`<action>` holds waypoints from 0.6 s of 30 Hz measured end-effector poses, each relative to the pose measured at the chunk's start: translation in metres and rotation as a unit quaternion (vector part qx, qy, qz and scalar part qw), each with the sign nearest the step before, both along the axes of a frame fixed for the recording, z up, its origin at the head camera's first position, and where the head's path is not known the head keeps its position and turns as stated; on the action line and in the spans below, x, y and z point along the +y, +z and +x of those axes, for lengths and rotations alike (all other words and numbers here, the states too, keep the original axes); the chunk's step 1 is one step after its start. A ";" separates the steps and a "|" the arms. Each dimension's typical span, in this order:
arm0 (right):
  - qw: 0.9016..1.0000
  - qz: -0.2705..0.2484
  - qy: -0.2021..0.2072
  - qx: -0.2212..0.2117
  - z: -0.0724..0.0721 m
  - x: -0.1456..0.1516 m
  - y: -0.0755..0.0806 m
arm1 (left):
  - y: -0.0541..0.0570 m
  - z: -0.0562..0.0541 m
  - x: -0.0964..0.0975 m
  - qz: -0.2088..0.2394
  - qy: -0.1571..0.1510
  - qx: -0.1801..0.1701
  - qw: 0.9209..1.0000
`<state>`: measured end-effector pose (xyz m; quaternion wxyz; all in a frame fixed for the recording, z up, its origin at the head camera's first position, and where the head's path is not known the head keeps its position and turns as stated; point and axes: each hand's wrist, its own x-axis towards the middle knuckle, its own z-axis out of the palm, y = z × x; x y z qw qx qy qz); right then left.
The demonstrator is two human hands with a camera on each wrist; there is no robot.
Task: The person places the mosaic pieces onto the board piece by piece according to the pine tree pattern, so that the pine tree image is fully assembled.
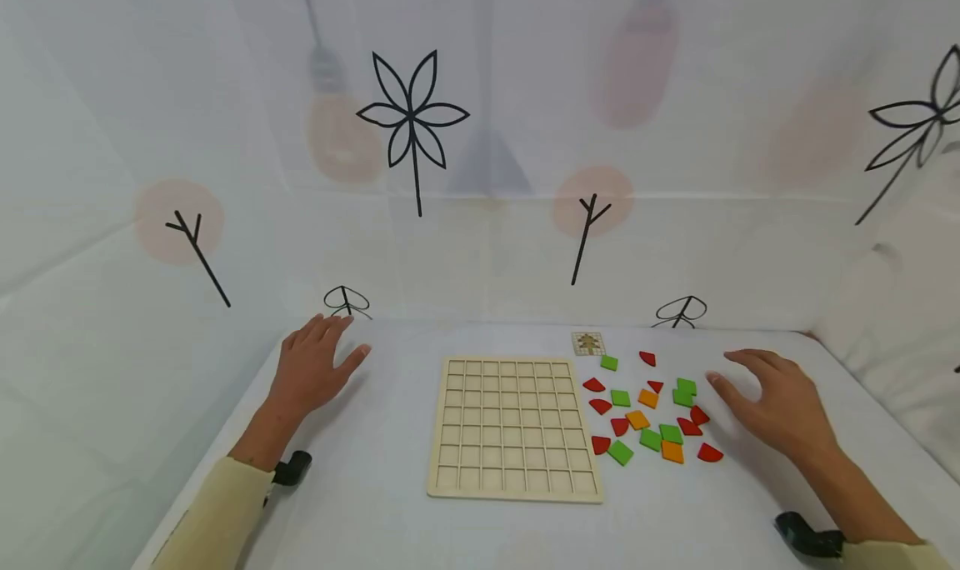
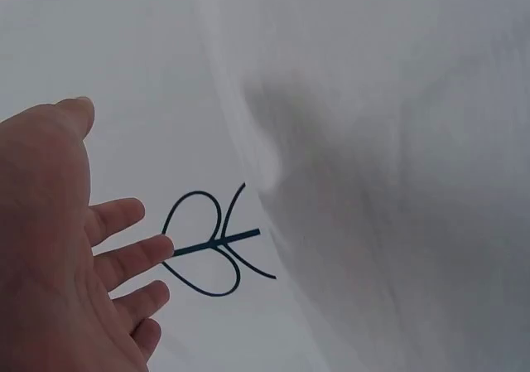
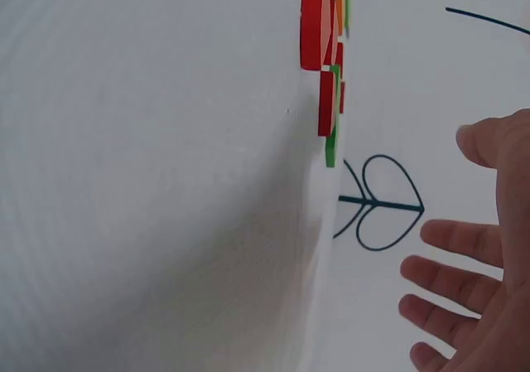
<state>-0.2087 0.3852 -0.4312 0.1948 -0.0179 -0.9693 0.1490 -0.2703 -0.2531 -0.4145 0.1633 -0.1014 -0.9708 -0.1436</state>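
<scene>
The left hand (image 1: 306,370) hovers near the far left corner of the white desk (image 1: 360,503), its grip wide, the thumb standing well apart from the fingers. The right hand (image 1: 783,399) hangs over the desk's right side, between the loose pieces and the right edge; its grip is wide too — thumb and forefinger have a clear gap between them, and the wrist view shows the fingers slightly bent. A pale gridded board (image 1: 512,437) lies flat about the middle of the desk, its top side set in from the desk's far edge. Along the board's right side the coloured pieces are scattered as far as the right hand: red pieces (image 1: 710,453), mostly rounded on one side, green squares (image 1: 620,452) and orange squares (image 1: 637,420). The right thumb is near two green squares that touch or overlap, yet apart from them. Just beyond the board's far right corner, close to the desk's far edge, lies a small card (image 1: 588,343) with a brown figure on a grid; one green square is just beside it. Both forearms — pale yellow sleeves (image 1: 213,520), a black device (image 1: 292,468) at each wrist — reach in from the near corners. Behind the far edge hangs a white cloth (image 1: 487,257) with line-drawn flowers.
</scene>
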 end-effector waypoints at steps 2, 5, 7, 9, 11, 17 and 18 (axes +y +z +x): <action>1.000 -0.006 0.004 0.002 -0.001 -0.002 0.001 | -0.001 -0.001 0.004 0.005 -0.011 0.005 1.000; 1.000 -0.013 0.012 0.004 -0.002 -0.005 0.001 | -0.003 -0.002 0.010 0.011 -0.023 0.003 1.000; 1.000 -0.017 0.018 0.007 -0.003 -0.008 0.001 | -0.005 -0.002 0.014 0.012 -0.028 -0.001 1.000; 1.000 -0.019 0.023 0.008 -0.004 -0.010 0.001 | -0.007 -0.001 0.019 0.014 -0.033 -0.007 0.999; 0.999 -0.024 0.030 0.013 -0.005 -0.012 0.001 | -0.008 0.000 0.024 0.017 -0.038 -0.011 0.999; 0.998 -0.032 0.051 0.018 -0.006 -0.020 0.000 | -0.011 0.009 0.037 0.032 -0.067 -0.023 0.997; 0.998 -0.032 0.056 0.016 -0.007 -0.021 0.001 | -0.011 0.012 0.038 0.032 -0.076 -0.026 0.996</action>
